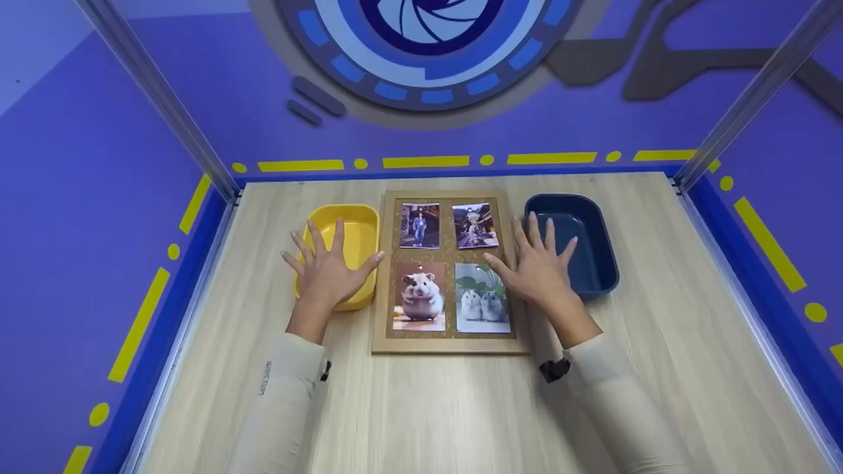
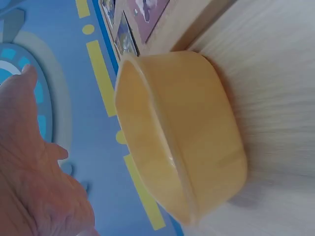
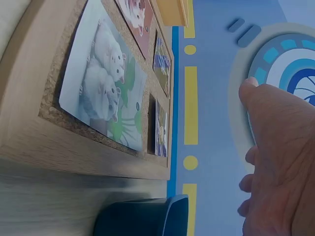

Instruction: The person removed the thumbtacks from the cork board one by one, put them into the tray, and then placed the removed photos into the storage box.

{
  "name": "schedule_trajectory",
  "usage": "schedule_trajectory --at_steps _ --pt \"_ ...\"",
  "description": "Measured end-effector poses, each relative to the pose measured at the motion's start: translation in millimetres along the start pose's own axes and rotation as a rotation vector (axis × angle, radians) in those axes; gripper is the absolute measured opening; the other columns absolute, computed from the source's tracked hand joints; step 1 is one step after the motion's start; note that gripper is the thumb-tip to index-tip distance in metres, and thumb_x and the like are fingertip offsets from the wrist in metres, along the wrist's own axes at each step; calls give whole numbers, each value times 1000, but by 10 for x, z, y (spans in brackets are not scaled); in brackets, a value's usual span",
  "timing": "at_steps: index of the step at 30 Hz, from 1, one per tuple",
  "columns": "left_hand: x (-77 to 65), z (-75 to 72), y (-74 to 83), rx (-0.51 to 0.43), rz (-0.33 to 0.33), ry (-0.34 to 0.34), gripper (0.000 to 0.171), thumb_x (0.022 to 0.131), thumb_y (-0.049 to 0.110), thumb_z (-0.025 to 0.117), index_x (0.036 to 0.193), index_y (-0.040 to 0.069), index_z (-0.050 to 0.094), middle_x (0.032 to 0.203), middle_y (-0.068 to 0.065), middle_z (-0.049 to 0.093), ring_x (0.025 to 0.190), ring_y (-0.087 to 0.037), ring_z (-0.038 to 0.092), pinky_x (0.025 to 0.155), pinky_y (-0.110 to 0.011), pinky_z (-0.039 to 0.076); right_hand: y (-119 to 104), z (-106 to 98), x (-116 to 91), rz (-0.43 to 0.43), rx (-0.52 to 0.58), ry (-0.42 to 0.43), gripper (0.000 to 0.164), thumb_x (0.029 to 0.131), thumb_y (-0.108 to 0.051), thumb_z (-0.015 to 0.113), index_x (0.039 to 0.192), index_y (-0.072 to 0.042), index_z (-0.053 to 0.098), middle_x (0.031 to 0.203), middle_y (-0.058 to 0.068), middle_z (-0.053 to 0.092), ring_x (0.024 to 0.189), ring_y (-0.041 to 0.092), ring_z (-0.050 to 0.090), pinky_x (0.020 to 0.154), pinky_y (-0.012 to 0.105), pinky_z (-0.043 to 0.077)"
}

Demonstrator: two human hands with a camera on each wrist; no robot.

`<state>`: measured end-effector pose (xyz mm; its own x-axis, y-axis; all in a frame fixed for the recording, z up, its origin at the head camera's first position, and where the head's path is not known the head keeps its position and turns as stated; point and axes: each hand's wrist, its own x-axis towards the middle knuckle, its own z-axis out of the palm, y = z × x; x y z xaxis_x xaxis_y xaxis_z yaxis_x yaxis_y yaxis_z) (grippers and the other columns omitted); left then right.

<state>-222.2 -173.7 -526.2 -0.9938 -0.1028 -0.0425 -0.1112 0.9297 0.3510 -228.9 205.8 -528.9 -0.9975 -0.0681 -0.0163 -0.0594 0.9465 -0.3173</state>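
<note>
Both spread wide, holding nothing: left hand (image 1: pixel 326 271) above the yellow box (image 1: pixel 359 242), right hand (image 1: pixel 541 268) above the blue box (image 1: pixel 595 260) and board (image 1: pixel 431 255) edge; four photos (image 1: pixel 420 299) on that board, between the boxes, probably light, bendy, easily creased, best pinched by their edges; likely stiff wooden frame (image 1: pixel 451 346) around them; narrow gaps from board to boxes, more room on near table (image 1: pixel 428 408).

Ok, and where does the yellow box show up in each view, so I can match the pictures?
Head: left of centre, the yellow box partly covered by the left hand.
Left wrist: in the middle, large, seen tilted.
Right wrist: only a piece, cut off by the top edge, right of centre.
Shared landmark: the wood-framed photo board.
</note>
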Motion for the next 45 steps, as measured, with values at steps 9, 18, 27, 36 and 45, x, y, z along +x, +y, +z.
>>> schedule_trajectory --at_steps 9,18,27,36,45 --pt "-86 154 -162 -62 -23 -3 119 86 95 44 174 25 9 180 -25 -11 163 -57 -18 126 -76 -19 21 36 -34 -9 -5 -15 104 98 -81 46 174 -22 8 182 16 0 168 49 -2 125 83 -9" --pt "-137 225 -172 -77 42 38 105 93 83 52 173 21 21 181 -24 2 167 -51 -8 131 -76 -6 37 90 -47 -30 20 -3 97 103 -64 55 173 -13 11 180 23 9 168 45 7 135 69 5" --pt "-185 294 84 -167 121 100 77 102 52 62 165 15 40 180 -18 17 169 -44 -1 133 -71 0 32 137 -45 -51 64 -18 91 104 -51 62 172 -10 17 180 25 5 168 47 9 135 64 18" --pt "-200 432 579 -142 317 99 71 103 52 63 161 14 47 179 -16 24 170 -39 8 135 -67 1 34 258 -71 -99 144 18 90 101 -45 70 170 -7 26 179 26 8 167 47 11 133 63 25" --pt "-232 708 914 -87 387 -130 79 97 58 70 161 16 48 178 -15 28 168 -39 16 136 -65 9 0 451 -68 -123 192 18 76 101 -33 73 164 -4 41 174 30 28 163 48 26 130 64 31"
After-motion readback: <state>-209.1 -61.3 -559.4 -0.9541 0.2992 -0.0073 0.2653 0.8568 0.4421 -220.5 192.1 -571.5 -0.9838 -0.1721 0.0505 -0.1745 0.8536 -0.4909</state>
